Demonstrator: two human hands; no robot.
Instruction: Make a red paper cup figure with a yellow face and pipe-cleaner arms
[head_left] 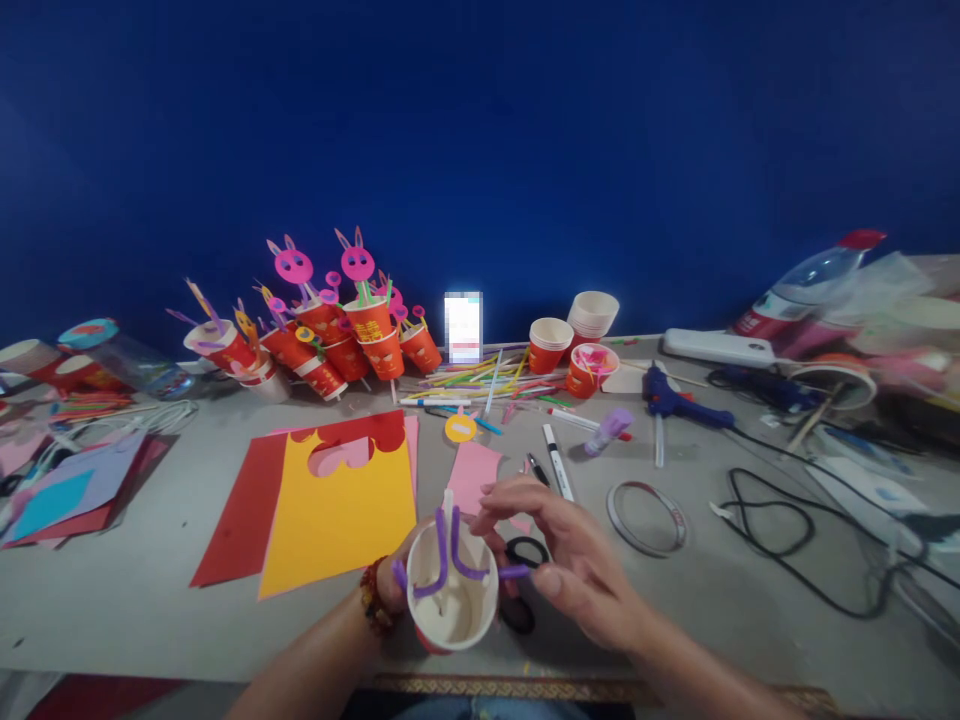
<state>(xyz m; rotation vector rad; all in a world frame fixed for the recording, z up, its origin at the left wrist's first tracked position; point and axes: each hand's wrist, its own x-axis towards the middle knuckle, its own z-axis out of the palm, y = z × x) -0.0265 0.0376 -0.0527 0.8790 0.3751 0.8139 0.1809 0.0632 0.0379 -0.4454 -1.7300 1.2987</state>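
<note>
A paper cup [457, 622], red outside and white inside, is tipped so that its mouth faces me. My left hand [391, 582] is wrapped round the cup's left side, its fingers mostly hidden behind it. Two bent purple pipe cleaners [442, 555] cross the mouth and poke out through the left and right walls. Between their upright ends stands a white stick [448, 508]. Right of the cup, my right hand [581, 565] is open with curved fingers apart, its thumb close to the right pipe cleaner's tip. Black-handled scissors [527, 550] lie partly hidden behind the cup and hand.
Yellow paper [337, 520] and red paper [236, 510] lie to the left. Decorated cups [379, 350] stand at the back beside loose pipe cleaners [472, 378]. A tape roll [646, 518], a glue gun [675, 400] and its black cord [810, 600] occupy the right.
</note>
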